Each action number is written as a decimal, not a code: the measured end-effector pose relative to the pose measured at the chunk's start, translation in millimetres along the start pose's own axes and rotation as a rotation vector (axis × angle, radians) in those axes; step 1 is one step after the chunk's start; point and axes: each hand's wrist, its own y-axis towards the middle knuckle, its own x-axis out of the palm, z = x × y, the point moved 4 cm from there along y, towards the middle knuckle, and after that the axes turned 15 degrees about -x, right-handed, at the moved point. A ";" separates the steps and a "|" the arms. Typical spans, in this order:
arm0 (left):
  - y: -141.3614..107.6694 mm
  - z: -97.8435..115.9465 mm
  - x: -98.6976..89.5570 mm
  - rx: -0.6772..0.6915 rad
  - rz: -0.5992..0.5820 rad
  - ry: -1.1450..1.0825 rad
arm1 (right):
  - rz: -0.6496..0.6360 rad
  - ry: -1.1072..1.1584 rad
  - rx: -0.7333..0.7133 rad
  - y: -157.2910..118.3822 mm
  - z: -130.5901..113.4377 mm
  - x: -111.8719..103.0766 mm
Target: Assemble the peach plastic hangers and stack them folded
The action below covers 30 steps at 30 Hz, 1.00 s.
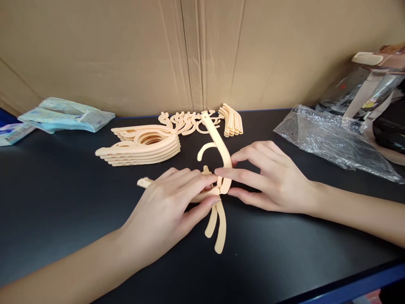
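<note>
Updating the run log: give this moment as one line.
left hand: pinching cream plastic strip | right hand: holding bent cream plastic arm | left rear: stacked curved cream plastic pieces

Soft light, dull sheen on tabletop [268, 249], glints on plastic [329, 137]

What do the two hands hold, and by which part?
The left hand pinches the left-pointing cream piece near its inner end; the right hand holds the far-pointing piece by its bent near end.
</note>
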 end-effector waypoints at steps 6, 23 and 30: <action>-0.2 4.2 2.7 0.067 -0.019 0.058 | 0.058 -0.056 0.039 1.4 -3.0 -0.9; 4.2 -15.6 -1.8 -0.081 0.084 0.166 | -0.103 0.368 0.236 -29.1 50.9 17.7; 1.0 -16.7 -1.4 -0.134 0.023 0.065 | -0.131 0.393 0.228 -35.6 58.8 23.1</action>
